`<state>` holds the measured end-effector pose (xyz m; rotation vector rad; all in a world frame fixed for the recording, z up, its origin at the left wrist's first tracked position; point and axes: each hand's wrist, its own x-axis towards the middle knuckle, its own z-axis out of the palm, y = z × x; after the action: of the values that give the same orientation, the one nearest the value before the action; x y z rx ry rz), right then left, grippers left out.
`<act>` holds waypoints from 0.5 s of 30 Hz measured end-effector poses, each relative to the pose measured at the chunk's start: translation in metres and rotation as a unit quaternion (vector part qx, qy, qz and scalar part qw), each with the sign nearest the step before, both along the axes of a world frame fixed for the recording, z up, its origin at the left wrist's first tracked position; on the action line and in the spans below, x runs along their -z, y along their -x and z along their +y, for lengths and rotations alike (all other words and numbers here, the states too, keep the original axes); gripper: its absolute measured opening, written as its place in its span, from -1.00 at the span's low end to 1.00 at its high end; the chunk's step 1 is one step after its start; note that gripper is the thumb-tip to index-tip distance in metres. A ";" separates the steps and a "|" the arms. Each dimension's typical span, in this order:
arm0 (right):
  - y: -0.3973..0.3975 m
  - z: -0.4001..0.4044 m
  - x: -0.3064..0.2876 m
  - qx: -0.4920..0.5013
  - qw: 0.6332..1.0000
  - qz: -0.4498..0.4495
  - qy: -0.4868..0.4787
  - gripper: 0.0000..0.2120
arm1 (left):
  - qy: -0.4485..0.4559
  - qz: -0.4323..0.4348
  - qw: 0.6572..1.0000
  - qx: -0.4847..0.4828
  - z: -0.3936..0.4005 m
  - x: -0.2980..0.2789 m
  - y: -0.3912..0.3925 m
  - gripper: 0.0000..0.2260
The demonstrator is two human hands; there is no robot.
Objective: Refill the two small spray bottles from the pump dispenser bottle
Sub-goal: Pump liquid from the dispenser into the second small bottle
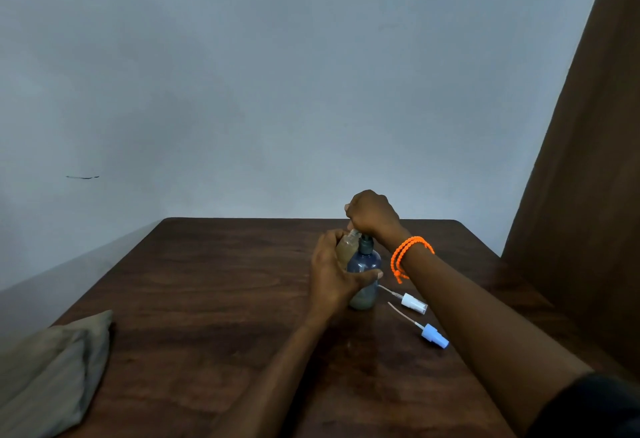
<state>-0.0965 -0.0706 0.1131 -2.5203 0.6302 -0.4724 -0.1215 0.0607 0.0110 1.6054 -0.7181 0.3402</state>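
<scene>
My left hand [330, 273] was wrapped around two things at once: the translucent blue-grey plastic pump dispenser bottle [363, 275], which stood upright on the dark brown wooden surface [214, 299], and a small clear spray bottle holding tan liquid [346, 247], which I held tilted against the dispenser's shoulder with its open neck up near the pump. My thumb lay across the front of the dispenser. My right hand [372, 214] was closed in a fist over the dark pump head, hiding the head almost entirely; an orange beaded bracelet [410, 254] sat on that wrist.

Just to the right of the dispenser, two removed spray tops lay on the surface, each with its thin dip tube pointing back toward the bottle: a white spray top [414, 303] nearer the dispenser, and a light blue spray top [434, 334] closer to me. I could not make out the second small bottle. A folded grey-green cloth [59, 365] lay at the near left corner, well apart from everything else.
</scene>
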 end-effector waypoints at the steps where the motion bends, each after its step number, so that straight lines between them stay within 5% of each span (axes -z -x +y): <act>1: 0.000 0.000 0.002 0.002 1.000 -0.002 -0.002 -0.78 | 0.002 0.002 1.000 0.003 0.000 0.000 0.000 -0.39; 15: 0.000 -0.001 0.005 -0.002 1.000 -0.007 0.000 -0.77 | -0.004 0.002 1.000 -0.002 0.001 0.001 0.001 -0.39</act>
<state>-0.0968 -0.0714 0.1079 -2.5157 0.6184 -0.4882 -0.1221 0.0615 0.0104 1.6142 -0.7142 0.3363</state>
